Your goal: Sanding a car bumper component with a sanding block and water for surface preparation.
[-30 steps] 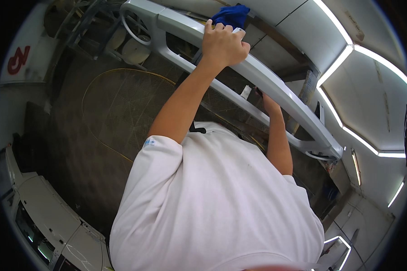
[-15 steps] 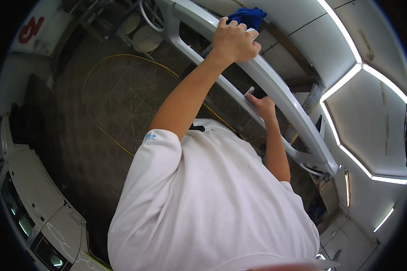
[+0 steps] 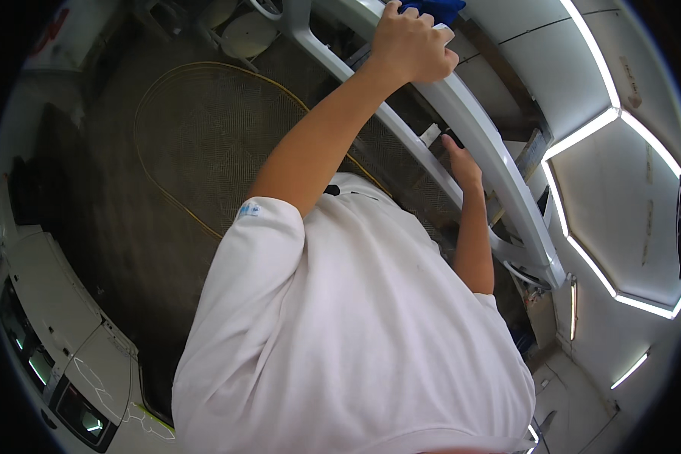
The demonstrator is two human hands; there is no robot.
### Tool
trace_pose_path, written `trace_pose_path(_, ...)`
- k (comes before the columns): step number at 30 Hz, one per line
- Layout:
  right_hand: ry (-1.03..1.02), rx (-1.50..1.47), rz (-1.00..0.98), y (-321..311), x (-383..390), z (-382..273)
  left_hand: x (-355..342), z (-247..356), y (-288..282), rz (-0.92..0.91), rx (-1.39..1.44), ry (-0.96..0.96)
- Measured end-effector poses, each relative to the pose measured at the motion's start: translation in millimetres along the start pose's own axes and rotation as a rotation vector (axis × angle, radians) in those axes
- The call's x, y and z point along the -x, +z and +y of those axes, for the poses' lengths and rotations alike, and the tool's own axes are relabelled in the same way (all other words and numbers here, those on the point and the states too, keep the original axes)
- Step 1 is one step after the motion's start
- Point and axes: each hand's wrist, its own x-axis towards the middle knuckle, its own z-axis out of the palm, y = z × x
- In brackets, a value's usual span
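Gripping a white thing (image 3: 445, 32) with left hand (image 3: 416, 44), top centre, over grey bumper (image 3: 495, 157); can't tell grip of right hand (image 3: 463, 162) tbh.

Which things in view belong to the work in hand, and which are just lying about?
Seemingly part of the work:
silver frame, at the left hand
blue cloth, beside the same hand
white piece, near the right hand, role unclear

Apparently just around:
yellow hose, looped at left
round pale disc
white vehicle, lower left

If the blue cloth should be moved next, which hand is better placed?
Probably the left hand: it is over the bumper, close beside the cloth; the right hand is farther from it.
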Motion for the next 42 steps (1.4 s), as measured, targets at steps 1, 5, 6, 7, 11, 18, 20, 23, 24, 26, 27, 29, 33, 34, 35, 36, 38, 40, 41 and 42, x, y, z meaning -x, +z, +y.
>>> trace_pose_path(1,0.088,-0.204,-0.048,-3,3,7,-4,9,-30,-0.056,0.122,0.027)
trace_pose_path(5,0.076,-0.339,-0.009,3,5,2,0,4,-28,0.037,0.11,0.039)
trace_pose_path(6,0.038,-0.307,0.037,6,8,0,0,3,-28,0.008,0.113,0.032)
trace_pose_path(7,0.041,-0.304,0.036,5,12,-9,2,3,-29,-0.022,0.118,0.022)
trace_pose_path(11,0.304,-0.172,-0.085,4,7,-19,4,3,-28,0.015,0.133,0.017)
trace_pose_path(18,0.274,-0.018,-0.031,15,-2,4,3,5,-31,-0.028,0.132,0.013)
trace_pose_path(20,0.25,-0.03,-0.059,14,-4,-16,5,5,-31,-0.021,0.135,0.008)
trace_pose_path(23,0.23,-0.008,-0.11,12,-7,-20,3,6,-36,-0.089,0.139,-0.007)
trace_pose_path(24,0.231,0.026,-0.14,10,-8,-17,2,6,-38,-0.1,0.15,-0.011)
trace_pose_path(26,0.188,-0.026,-0.15,2,-4,-20,4,2,-37,-0.107,0.148,-0.029)
trace_pose_path(27,0.153,-0.079,-0.157,0,-4,-22,6,4,-32,-0.066,0.141,-0.02)
trace_pose_path(29,0.213,-0.059,-0.179,4,-7,-22,5,6,-30,-0.025,0.138,-0.002)
trace_pose_path(33,0.139,-0.08,-0.213,12,-20,0,2,9,-15,-0.027,0.093,-0.027)
trace_pose_path(34,0.134,-0.081,-0.215,10,-20,-3,3,9,-12,-0.064,0.027,-0.07)
trace_pose_path(35,0.119,-0.068,-0.229,5,-18,-5,4,8,-8,-0.062,0.022,-0.073)
trace_pose_path(36,0.104,-0.054,-0.243,2,-19,-9,5,6,-5,-0.062,0.029,-0.071)
trace_pose_path(38,0.147,0.004,-0.229,3,-22,-14,3,10,-4,-0.062,0.044,-0.061)
trace_pose_path(40,0.187,0.059,-0.219,0,-22,-26,1,12,-4,-0.052,0.03,-0.06)
trace_pose_path(41,0.18,0.098,-0.243,-6,-23,-39,3,9,-3,-0.05,0.024,-0.062)
trace_pose_path(42,0.172,0.137,-0.267,-9,-22,-46,5,7,-2,-0.046,0.017,-0.06)
